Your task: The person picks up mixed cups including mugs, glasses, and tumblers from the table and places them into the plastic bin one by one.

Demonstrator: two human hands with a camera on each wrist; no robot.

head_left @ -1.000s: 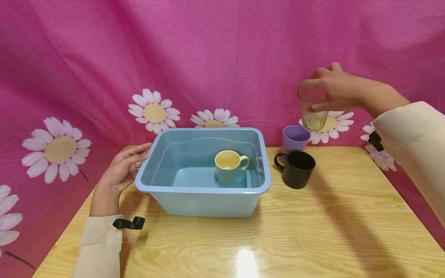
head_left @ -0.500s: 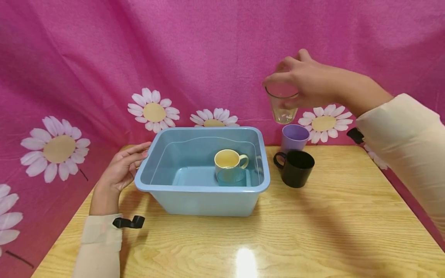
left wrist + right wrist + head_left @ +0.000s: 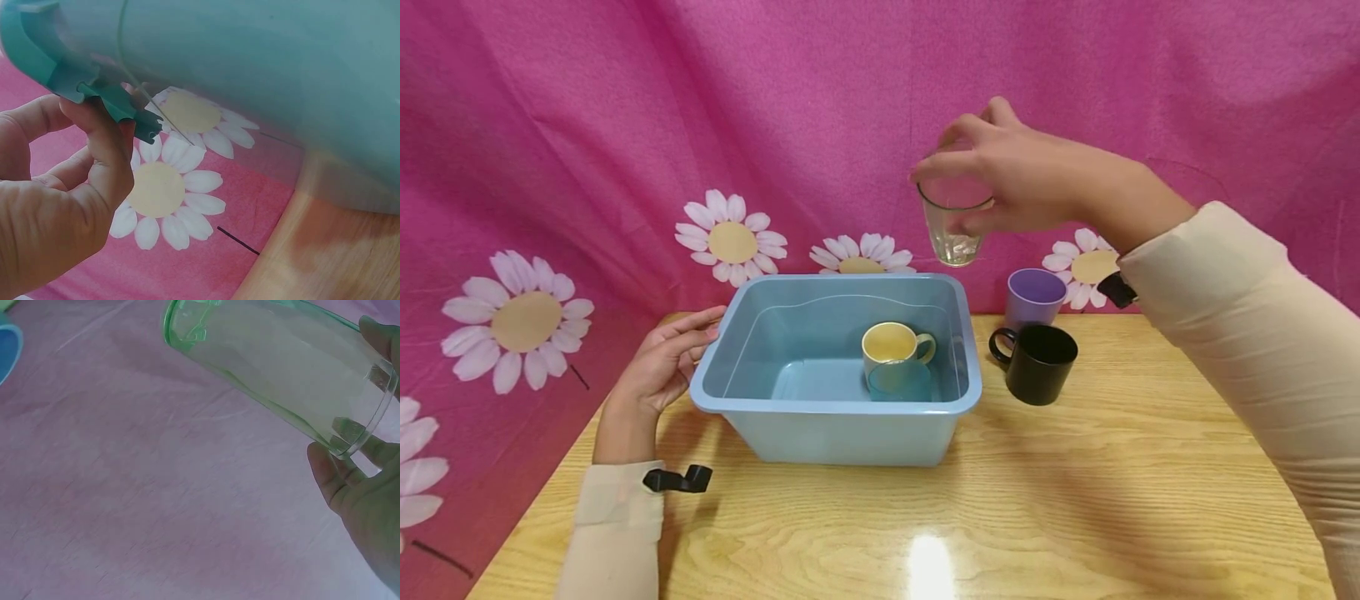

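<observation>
My right hand [image 3: 1022, 171] holds a clear drinking glass [image 3: 953, 225] from above by its rim, thumb on the near side. The glass hangs upright in the air, above and behind the tub's back right corner. In the right wrist view the fingertips [image 3: 325, 472] are at the mouth of the glass [image 3: 269, 369]. My left hand [image 3: 658, 367] touches the left rim of a blue plastic tub [image 3: 835, 408] with relaxed fingers; in the left wrist view the fingertips are partly hidden by the rim [image 3: 112, 103]. A yellow mug [image 3: 883, 343] and a bluish see-through cup [image 3: 901, 383] are in the tub.
Right of the tub a black mug [image 3: 1041, 367] stands in front of a purple cup [image 3: 1036, 292], partly covering it. They stand on a wooden table [image 3: 820, 533]. A pink cloth [image 3: 820, 108] with daisies hangs behind.
My right hand has carried the glass leftward, from above the right of the purple cup to near the tub's back right corner. The left hand and the tub have stayed in place.
</observation>
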